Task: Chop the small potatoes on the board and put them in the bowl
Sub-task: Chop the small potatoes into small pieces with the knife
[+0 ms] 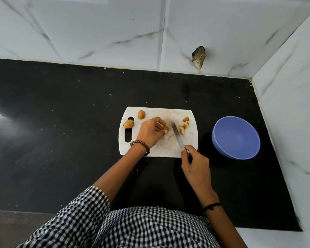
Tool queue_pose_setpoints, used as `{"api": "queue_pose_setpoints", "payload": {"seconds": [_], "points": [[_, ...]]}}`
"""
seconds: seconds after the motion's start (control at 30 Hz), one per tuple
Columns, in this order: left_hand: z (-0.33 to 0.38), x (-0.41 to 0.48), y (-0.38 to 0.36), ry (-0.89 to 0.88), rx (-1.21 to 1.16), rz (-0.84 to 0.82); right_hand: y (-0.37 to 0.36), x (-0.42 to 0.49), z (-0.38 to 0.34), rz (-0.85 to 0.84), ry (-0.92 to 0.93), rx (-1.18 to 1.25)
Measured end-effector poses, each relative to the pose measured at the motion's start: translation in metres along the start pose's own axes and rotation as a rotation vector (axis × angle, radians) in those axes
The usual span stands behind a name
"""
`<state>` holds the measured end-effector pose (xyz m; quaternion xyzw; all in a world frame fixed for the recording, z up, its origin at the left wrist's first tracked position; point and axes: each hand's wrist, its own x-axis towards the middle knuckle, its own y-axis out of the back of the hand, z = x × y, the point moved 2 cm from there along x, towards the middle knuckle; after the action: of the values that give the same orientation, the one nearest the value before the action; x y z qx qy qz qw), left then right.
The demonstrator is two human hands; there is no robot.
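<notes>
Head view: left hand (151,132) pinching small potato (166,128) mid-board (159,149); right hand (195,163) clenched on knife (176,135) handle. Cut pcs (184,125) beside blade, 2 whole (141,114) far left; bowl (235,137) apart, apparently empty. Likely firm, round, rolls: pin by sides, fingertips clear of blade.

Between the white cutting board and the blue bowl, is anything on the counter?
No. In the head view, only bare black countertop separates the white plastic cutting board from the round blue bowl; they are apart, not touching.
</notes>
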<state>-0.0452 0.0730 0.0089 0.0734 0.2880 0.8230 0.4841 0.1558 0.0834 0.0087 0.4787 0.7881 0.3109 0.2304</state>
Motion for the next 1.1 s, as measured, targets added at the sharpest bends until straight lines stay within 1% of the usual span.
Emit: {"api": "queue_pose_setpoints", "payload": {"seconds": [0.17,0.4,0.63,0.87,1.1], "points": [[-0.008,-0.008,0.002,-0.016,0.023,-0.013,-0.003,0.001,-0.002,-0.021,-0.008,0.035],[-0.015,-0.007,0.001,0.032,0.003,0.025,-0.006,0.002,-0.006,-0.042,-0.026,0.065],[-0.019,-0.010,0.001,0.021,0.107,0.083,-0.010,0.000,-0.012,-0.049,0.003,0.065],[-0.020,-0.013,0.003,0.007,0.135,0.117,-0.015,0.003,-0.019,-0.045,0.066,-0.009],[-0.021,-0.015,0.000,0.013,0.137,0.109,-0.023,0.005,-0.019,-0.031,0.137,-0.095]]}}
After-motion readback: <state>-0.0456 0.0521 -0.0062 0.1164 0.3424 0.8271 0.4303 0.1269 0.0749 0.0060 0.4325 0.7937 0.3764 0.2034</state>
